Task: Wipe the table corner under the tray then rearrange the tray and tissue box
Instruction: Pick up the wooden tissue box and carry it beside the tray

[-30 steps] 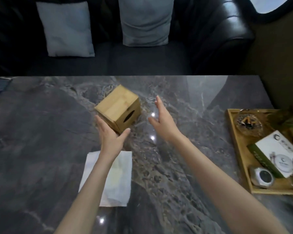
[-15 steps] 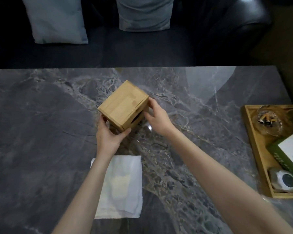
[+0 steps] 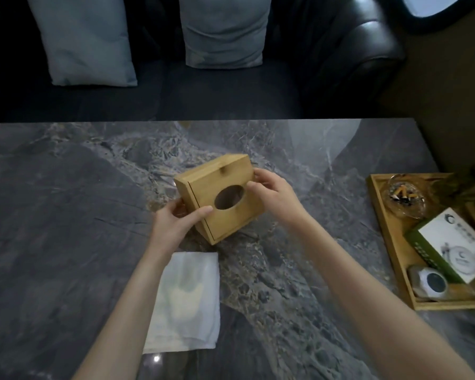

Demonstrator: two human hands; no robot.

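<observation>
I see a folded white cloth (image 3: 187, 303) flat on the marbled grey bench (image 3: 52, 215). L hand (image 3: 173, 223) & R hand (image 3: 272, 193) fingers pinch the square wooden tissue box (image 3: 220, 197) mid-bench, tilted, oval hole facing me. Wooden tray (image 3: 390, 242) at R edge.

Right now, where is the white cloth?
The white cloth lies flat on the marble table, near its front edge under the left forearm, just below the wooden tissue box.

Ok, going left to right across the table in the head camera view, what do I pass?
White cloth → left hand → wooden tissue box → right hand → wooden tray holding the ashtray.
</observation>
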